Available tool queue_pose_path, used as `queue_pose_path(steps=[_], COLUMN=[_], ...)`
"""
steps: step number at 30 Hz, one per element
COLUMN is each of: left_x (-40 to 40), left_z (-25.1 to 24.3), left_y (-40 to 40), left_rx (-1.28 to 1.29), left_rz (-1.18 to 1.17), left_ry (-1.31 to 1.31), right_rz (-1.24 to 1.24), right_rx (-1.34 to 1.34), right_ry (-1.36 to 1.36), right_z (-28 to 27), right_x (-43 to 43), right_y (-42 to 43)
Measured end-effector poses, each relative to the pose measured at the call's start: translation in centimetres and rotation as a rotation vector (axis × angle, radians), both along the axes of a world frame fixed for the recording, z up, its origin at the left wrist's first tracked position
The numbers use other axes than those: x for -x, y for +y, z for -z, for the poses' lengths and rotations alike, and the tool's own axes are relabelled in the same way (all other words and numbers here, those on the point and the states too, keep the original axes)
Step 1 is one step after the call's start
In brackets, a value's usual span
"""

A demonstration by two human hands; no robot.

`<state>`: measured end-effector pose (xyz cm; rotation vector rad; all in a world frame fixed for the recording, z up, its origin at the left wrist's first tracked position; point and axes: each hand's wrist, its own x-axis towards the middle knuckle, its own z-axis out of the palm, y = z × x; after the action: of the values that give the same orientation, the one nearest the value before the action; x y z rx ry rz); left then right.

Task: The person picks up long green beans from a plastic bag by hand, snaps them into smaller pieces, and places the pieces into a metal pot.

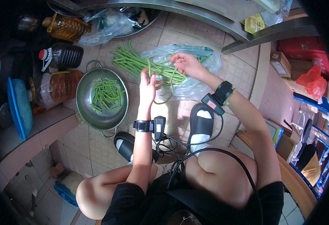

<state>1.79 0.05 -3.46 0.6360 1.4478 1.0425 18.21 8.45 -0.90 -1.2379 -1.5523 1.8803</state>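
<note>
A bundle of long green beans (130, 60) lies across a clear plastic bag (209, 67) on the tiled floor. My left hand (149, 85) is at the front edge of the bundle, with a bean passing by its fingertips; whether it grips that bean cannot be told. My right hand (187, 64) is over the right part of the beans and the bag, fingers curled, and its grip is unclear. One bean hangs in a loop between the hands. Left of my left hand stands a two-handled metal basin (81, 104) holding short cut bean pieces (106, 94).
Bottles of oil (68, 28) and dark liquid (68, 55) stand at the left, near a blue basket (20, 109) on a ledge. A metal frame (223, 22) crosses the top. Black cables (220, 140) run from my wrist straps. My slippered feet flank the cables.
</note>
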Motion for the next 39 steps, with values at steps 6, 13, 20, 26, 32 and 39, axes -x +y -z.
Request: queue_pose_path(steps=[6,13,20,26,32,39], left_x=[0.2,-0.9,0.6,1.9,1.8,1.3], left_z=[-2.4,-2.4,-3.6,-3.3,-4.1,-3.8], left_y=[0.9,0.7,1.0,1.1,1.1,1.0], left_rx=[-0.493,-0.249,-0.155,-0.182,-0.166,-0.202], left_rz=[0.18,0.359,0.252,0.226,0.263,0.322], left_ry=[0.804,-0.267,-0.096,-0.072,0.012,0.196], right_rz=[0.025,0.198,0.246,0.13,-0.172,-0.233], right_rx=[0.134,0.114,-0.321,-0.414,-0.363,-0.08], right_ry=[0.12,0.235,-0.079,-0.027,-0.175,-0.193], right_z=[-1.2,-2.5,-2.5,-3.0,-3.8,-3.7], right_x=[1.0,1.5,-0.6,0.5,2.1,2.9], right_y=[-0.6,0.3,1.5,1.6,0.5,-1.1])
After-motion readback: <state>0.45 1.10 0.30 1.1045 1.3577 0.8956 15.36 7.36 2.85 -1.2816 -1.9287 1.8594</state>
